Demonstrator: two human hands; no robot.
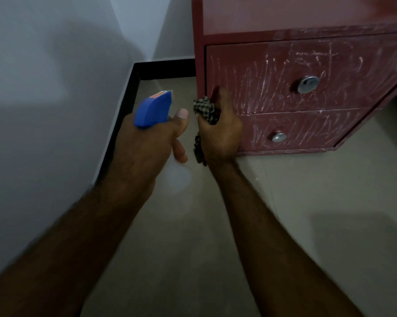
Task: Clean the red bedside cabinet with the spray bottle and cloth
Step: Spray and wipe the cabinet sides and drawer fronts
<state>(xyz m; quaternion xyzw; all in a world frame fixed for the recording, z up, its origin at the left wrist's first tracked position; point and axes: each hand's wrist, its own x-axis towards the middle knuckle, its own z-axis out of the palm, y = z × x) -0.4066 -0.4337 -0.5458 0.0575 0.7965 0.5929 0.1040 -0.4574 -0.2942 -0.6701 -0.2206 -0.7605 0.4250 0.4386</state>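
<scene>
The red bedside cabinet [344, 65] stands at the upper right, its two drawer fronts streaked with white marks and each fitted with a round metal knob. My left hand [151, 143] grips the spray bottle [152, 109], of which only the blue trigger head shows, nozzle pointing away towards the floor beside the cabinet. My right hand [220, 131] holds a bunched black-and-white checked cloth [205, 108] against the lower left corner of the upper drawer front. A tail of the cloth hangs below the wrist.
A grey wall [44, 99] with a black skirting board [124, 104] runs along the left and meets the back wall in a corner just left of the cabinet. The beige tiled floor [307, 213] spreads below and to the right.
</scene>
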